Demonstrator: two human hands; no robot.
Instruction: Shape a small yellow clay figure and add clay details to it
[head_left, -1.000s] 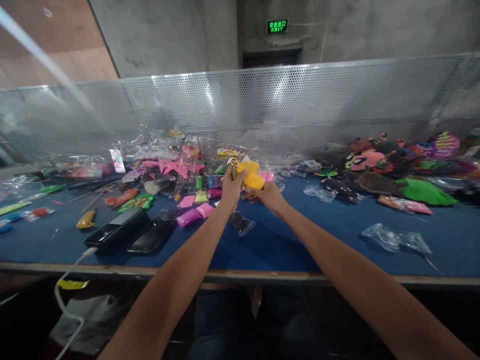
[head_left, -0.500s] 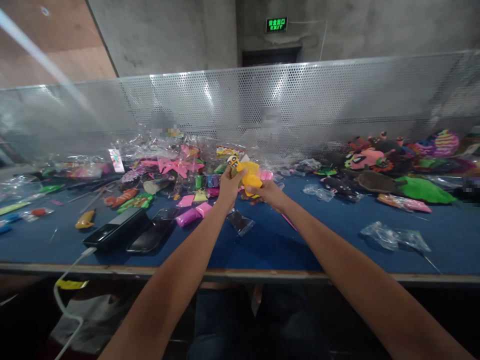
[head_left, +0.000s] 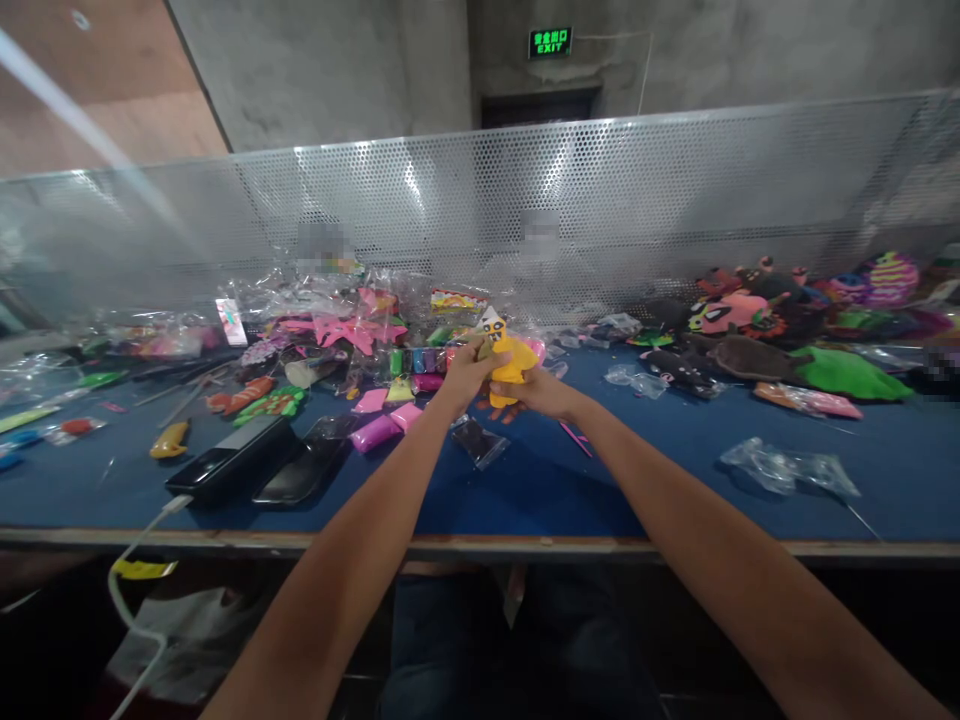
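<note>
A yellow clay figure [head_left: 513, 362] with a black-and-white face is held up over the blue table, between my two hands. My left hand [head_left: 471, 372] is closed round its left side, just below the face. On the other side my right hand [head_left: 544, 392] grips the lower yellow body. Brownish parts show under the figure, partly hidden by my fingers. Below the hands lies a clear packet of black clay [head_left: 478, 442]. Pink clay packets [head_left: 376, 432] rest to the left of it, and a thin pink tool [head_left: 575, 440] lies on the right.
A black power bank [head_left: 225, 458] with a white cable and a dark phone [head_left: 304, 470] lie at front left. Crumpled plastic [head_left: 787, 470] is at front right. Clay models [head_left: 735, 315] crowd the back right. A perforated metal screen [head_left: 420, 200] stands behind the table.
The yellow figure has turned and shifted slightly to the right, and its face now sits nearer its body. Both hands have moved a little with it and still grip it.
</note>
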